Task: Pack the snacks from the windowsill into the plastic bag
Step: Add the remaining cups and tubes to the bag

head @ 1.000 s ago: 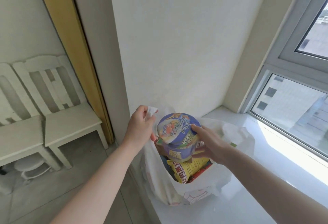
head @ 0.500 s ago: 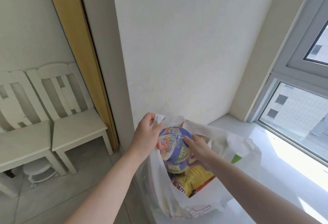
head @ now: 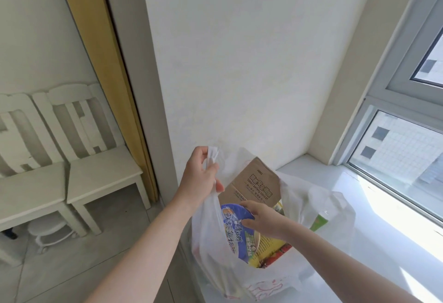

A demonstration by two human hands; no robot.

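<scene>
The white, half-transparent plastic bag (head: 309, 197) stands on the pale windowsill (head: 388, 257), at its left end beside the wall, with its mouth held wide. Faint red print shows low on its front. The left hand (head: 200, 180) has its fingers clamped round the bag's near handle and holds it up. The right hand (head: 262, 218) is inside the mouth, with thumb and fingers closed on the rim of a noodle cup (head: 236, 233). The cup lies tilted in the bag, so its round blue-purple lid with white lettering faces the camera, partly veiled by the bag's front wall. Behind it a brown cardboard box (head: 254, 182) sticks up out of the opening. A yellow packet (head: 269, 242) sits just beside the cup under the right wrist, and something green (head: 317, 222) shows through the far side. Two white chairs (head: 103, 173) stand on the floor to the left.
</scene>
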